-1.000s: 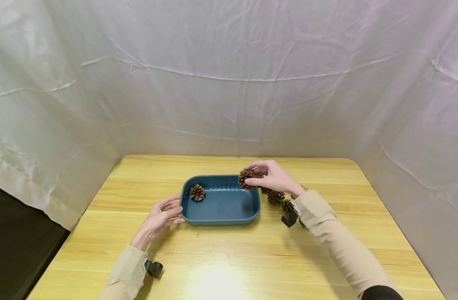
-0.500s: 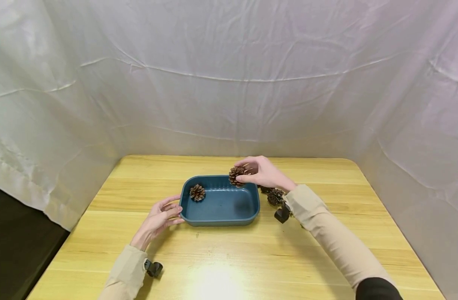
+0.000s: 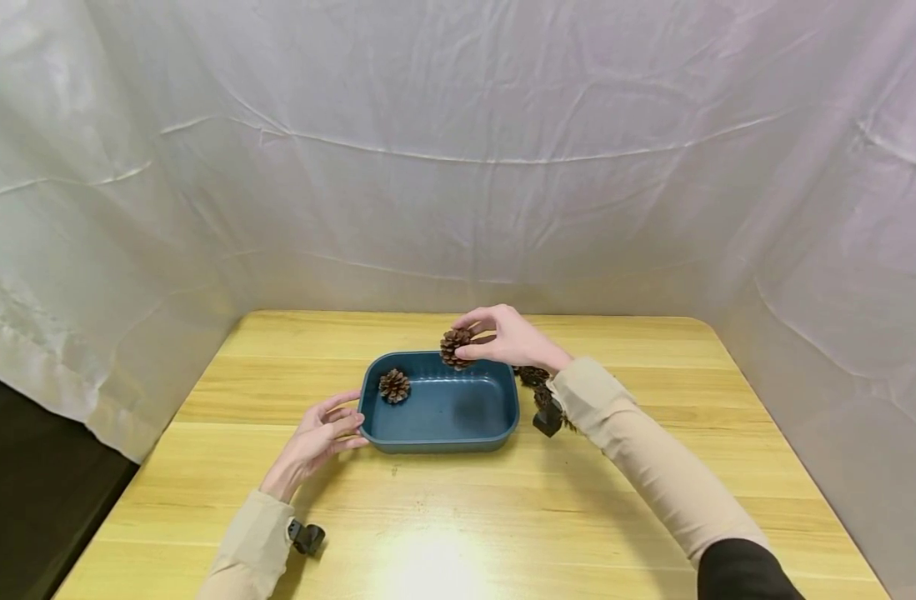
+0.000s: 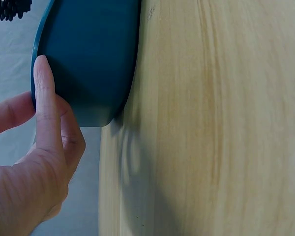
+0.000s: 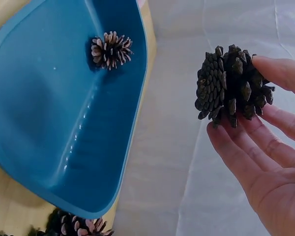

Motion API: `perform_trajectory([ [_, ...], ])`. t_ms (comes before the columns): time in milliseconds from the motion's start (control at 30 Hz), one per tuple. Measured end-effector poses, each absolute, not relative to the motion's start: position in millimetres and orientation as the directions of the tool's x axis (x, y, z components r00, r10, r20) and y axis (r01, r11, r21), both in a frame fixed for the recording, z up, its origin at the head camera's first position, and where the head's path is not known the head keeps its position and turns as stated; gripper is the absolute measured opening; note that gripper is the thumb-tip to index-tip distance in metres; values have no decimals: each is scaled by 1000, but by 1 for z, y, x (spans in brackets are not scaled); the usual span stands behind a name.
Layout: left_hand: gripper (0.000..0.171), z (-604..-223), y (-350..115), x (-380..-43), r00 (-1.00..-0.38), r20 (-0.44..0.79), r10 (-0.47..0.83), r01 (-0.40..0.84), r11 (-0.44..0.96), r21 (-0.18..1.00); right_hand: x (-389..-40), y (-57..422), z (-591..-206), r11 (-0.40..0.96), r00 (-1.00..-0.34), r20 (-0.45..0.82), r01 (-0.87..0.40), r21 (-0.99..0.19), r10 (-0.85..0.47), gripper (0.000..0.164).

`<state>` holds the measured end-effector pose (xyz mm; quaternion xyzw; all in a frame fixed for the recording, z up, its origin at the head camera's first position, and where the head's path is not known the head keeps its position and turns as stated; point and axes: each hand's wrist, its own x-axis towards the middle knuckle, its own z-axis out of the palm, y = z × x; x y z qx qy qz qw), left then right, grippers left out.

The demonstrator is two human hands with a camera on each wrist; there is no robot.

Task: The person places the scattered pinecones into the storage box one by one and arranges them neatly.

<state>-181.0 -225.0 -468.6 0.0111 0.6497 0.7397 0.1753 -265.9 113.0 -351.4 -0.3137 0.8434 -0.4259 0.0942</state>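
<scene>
Brown and scaly, the pine cone [image 3: 455,347] we pinch in our right hand [image 3: 512,340] hangs over the blue tray's [image 3: 442,440] far rim; our left hand [image 3: 318,435] rests straight fingers on its near corner; one cone [image 3: 394,386] lies inside, others [image 3: 534,377] sit half hidden behind our sleeve; no writing shows

Dark teal-blue tray [image 3: 438,437], brown pine cones [image 3: 455,347], pale yellow striped-grain wooden table [image 3: 503,517], beige sleeves [image 3: 638,450], white backdrop [image 3: 458,167]

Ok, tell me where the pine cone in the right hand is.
In the head view, the held pine cone is pinched by the right hand above the far rim of the blue tray, right of centre.
</scene>
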Motion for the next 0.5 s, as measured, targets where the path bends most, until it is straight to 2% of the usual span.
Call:
perform_trajectory([
  [500, 63, -468, -226, -181, -938, -210, 277, -243, -87, 966, -272, 90, -357, 438, -774, 24, -384, -813, -633, 44],
])
